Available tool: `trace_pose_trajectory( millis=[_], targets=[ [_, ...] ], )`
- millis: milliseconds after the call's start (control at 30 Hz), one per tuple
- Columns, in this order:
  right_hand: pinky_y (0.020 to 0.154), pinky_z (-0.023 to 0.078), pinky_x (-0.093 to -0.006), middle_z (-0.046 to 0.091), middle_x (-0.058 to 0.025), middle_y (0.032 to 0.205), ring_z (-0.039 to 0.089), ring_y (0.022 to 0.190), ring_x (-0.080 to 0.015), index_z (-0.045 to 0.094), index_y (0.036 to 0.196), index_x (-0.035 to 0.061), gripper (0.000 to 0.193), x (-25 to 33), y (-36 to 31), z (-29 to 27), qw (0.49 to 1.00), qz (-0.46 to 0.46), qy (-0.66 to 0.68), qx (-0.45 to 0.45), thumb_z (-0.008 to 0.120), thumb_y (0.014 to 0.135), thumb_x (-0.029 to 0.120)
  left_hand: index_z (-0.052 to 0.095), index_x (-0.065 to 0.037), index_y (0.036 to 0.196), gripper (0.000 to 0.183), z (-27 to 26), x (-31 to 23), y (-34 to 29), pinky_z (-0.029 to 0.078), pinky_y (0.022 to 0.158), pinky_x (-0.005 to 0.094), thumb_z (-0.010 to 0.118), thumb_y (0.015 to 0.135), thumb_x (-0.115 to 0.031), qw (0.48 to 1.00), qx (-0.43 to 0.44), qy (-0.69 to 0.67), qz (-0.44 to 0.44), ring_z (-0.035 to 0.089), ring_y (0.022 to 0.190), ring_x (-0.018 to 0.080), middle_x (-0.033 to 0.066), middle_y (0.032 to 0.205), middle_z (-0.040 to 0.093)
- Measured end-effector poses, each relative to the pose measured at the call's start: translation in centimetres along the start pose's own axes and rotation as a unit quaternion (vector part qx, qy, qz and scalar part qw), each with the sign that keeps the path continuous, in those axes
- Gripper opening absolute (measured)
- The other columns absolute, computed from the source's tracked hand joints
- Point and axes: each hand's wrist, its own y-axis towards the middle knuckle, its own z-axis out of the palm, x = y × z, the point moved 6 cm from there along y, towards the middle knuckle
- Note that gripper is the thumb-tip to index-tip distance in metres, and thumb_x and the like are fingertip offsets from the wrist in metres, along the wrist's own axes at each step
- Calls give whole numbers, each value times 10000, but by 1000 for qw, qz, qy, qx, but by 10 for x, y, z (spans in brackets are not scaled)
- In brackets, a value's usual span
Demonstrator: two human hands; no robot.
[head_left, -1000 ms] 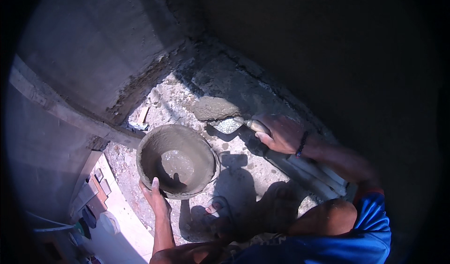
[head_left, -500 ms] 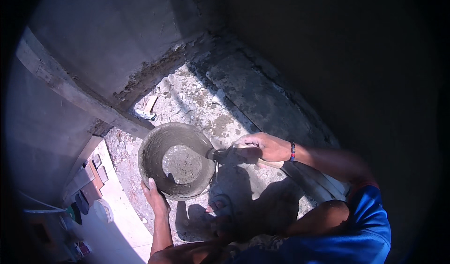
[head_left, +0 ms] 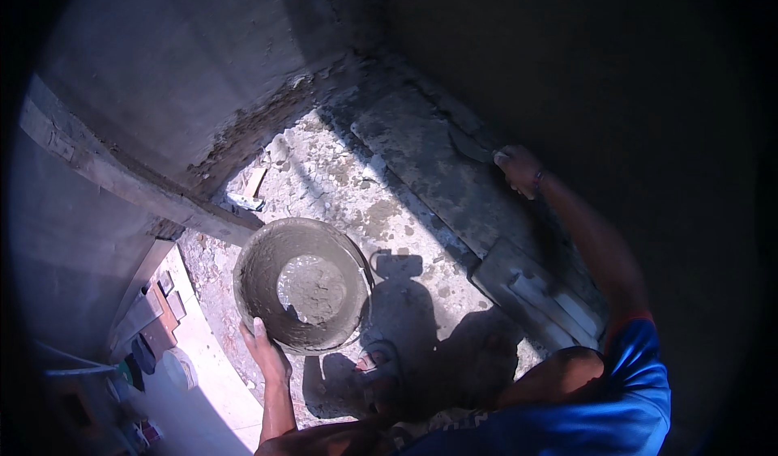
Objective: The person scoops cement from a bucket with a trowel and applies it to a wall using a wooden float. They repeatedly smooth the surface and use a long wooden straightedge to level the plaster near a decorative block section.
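Note:
My left hand (head_left: 266, 355) grips the lower left rim of a round bucket (head_left: 258, 274), its thumb over the edge. Grey mortar coats the bucket's walls, and a small heap of wet mortar (head_left: 316, 289) lies at the bottom. Far to the right, in shadow, my right hand (head_left: 520, 170) is closed around the handle of a trowel (head_left: 468, 146). The trowel's blade points left, close to the foot of the dark wall. Dim light hides its exact contact and whether mortar is on it.
Plastered walls rise at the left and right (head_left: 648, 132). A long beam (head_left: 121, 164) slants toward the bucket. Grey boards (head_left: 543, 290) lie beside my right knee. Rubble and a wood scrap (head_left: 255, 182) dot the floor, and several tile pieces (head_left: 162, 314) sit at the lower left.
My right hand has carried the trowel from the bucket's right rim up and right to the shaded wall's foot. My left hand stays on the bucket, which has shifted slightly.

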Motion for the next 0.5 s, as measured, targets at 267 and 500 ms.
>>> trace_pose_trajectory(
  millis=[267,500],
  targets=[
    [873,466,-453,646,-183,1052,599,1006,-373,607,1123,76,315,11,32,18,963,-93,-163,-195,541,900,289,119,48,1470,735,-6,11,-4,228,1117,380,510,967,-317,1000,-3,-3,-14,331,1314,286,219,1464,282],
    [894,459,-486,634,-206,1085,589,1035,-398,607,1120,80,317,20,21,12,959,-83,-175,-205,543,895,294,102,52,1472,753,-3,4,-6,219,1124,383,515,965,-322,1000,-15,12,-24,309,1334,295,226,1483,250]
  ],
)
